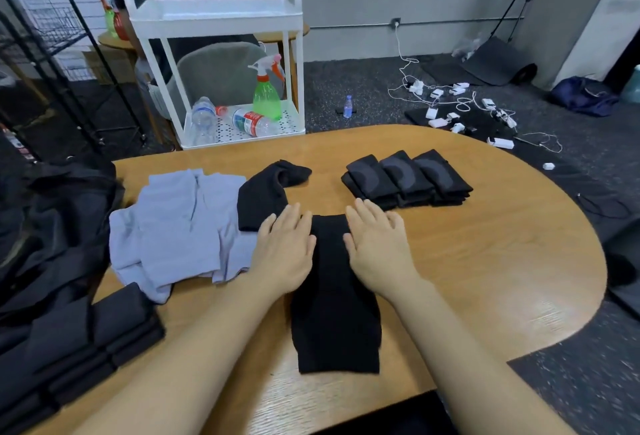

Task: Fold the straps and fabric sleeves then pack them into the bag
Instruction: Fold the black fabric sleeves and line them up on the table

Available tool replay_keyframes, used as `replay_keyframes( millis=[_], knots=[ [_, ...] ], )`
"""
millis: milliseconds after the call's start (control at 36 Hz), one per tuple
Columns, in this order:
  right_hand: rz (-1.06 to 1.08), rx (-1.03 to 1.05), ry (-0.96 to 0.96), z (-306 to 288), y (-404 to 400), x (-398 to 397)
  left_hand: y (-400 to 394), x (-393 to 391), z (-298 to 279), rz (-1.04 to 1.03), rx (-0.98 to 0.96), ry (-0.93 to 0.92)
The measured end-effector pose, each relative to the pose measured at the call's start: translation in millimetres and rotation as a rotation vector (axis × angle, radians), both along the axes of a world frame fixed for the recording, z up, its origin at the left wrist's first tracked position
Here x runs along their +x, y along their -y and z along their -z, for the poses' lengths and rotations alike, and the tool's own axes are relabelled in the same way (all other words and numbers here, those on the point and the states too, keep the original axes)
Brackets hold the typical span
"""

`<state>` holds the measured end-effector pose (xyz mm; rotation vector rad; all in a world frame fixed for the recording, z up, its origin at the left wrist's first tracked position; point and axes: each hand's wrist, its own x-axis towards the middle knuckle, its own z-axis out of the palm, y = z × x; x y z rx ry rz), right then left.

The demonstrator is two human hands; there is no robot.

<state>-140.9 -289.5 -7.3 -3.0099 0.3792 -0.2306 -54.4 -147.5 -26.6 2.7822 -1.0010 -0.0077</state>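
Black knit fills the middle of my view: one black fabric sleeve (334, 299) lies flat on the wooden desk (485, 254), running lengthwise away from me. My left hand (285, 247) presses on its far left edge with fingers straight and together, palm down. My right hand (375, 244) lies the same way on the far right edge, fingers straight and slightly spread. Neither hand grips anything.

Just beyond my left hand sits a second black sleeve (266, 192), unfolded and bent at its far end. To the left of that is a loose heap of pale lavender sleeves (180, 223). A row of three folded black bundles (407, 178) rests farther back on the right, touching one another. More folded black pieces (86, 337) are stacked at the near left corner, beside the dark bag (52, 219) slumped at the desk's left edge.

Behind the desk stands a white cart (214, 63) holding a green spray bottle (266, 95).
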Motion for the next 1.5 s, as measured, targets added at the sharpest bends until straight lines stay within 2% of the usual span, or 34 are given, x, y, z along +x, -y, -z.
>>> replay_keyframes(
  millis=[83, 167, 611, 750, 861, 944, 1000, 1056, 1139, 1194, 1306, 1500],
  knots=[
    [-0.128, -0.004, -0.138, 20, -15, 11, 4, -5, 19, 0.081, 0.090, 0.003],
    [-0.128, 0.060, -0.258, 41, -12, 15, 0, -8, 34, 0.098, 0.205, -0.006],
    [-0.043, -0.041, -0.287, 52, 38, 6, 4, -8, 29, 0.005, 0.322, 0.079],
    [-0.032, -0.119, -0.322, 44, 37, -1, 2, -10, 23, 0.008, 0.265, 0.080],
    [0.017, 0.057, -0.173, 35, 23, -20, -10, -24, 19, 0.026, 0.044, 0.005],
    [0.022, 0.298, -0.019, 33, 2, -41, -13, -45, 9, -0.057, -0.224, -0.248],
    [0.000, 0.434, 0.036, 34, -16, -55, -10, -62, 6, -0.137, -0.321, -0.402],
    [-0.040, 0.518, 0.071, 36, -34, -64, -9, -75, 10, -0.123, -0.262, -0.389],
    [-0.099, 0.632, 0.090, 39, -57, -72, -12, -90, 20, -0.041, -0.119, -0.245],
    [-0.095, 0.572, 0.011, 46, -59, -78, -19, -99, 28, 0.009, 0.037, -0.152],
    [-0.069, 0.123, -0.187, 58, -43, -90, -36, -104, 39, 0.052, 0.164, -0.043],
    [-0.068, 0.040, -0.248, 58, -21, -98, -52, -95, 41, 0.084, 0.182, -0.019]
  ],
)
